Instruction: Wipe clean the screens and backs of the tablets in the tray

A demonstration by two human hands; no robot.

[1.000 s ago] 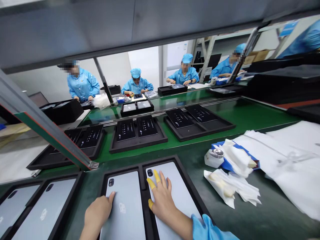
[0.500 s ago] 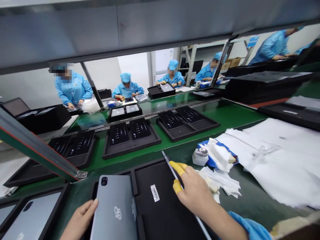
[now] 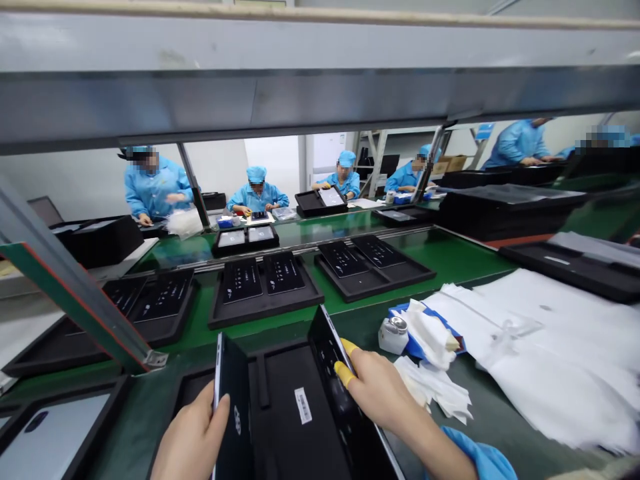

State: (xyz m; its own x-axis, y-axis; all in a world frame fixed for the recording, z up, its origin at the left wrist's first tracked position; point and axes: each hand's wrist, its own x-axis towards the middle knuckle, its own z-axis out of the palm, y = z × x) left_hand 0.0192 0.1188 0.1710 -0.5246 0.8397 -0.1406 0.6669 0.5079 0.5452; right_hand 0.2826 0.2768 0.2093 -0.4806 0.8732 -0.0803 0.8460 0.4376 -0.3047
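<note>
- Your left hand grips the left tablet by its edge, thumb on the dark face and fingers behind; the tablet stands nearly on its edge, tipped up out of the left pocket of the black tray.
- Your right hand holds the right tablet the same way, closed on its upper long edge, with yellow finger cots on the fingertips; this tablet leans over the tray's right pocket, dark side toward you.
- The tray lies on the dark green bench straight in front of you, and its right pocket shows a small white label on the bare bottom.
- Just right of your right hand lie folded white wipes, and beyond them a small white dispenser bottle beside a blue-and-white cloth bundle.
- A wide spread of white sheets covers the bench further right.
- To your far left another tray holds a silver tablet lying back side up.
- On the green conveyor belt beyond stand more black trays carrying dark tablets.
- Across the belt, people in blue coats and caps work at their own stations.
</note>
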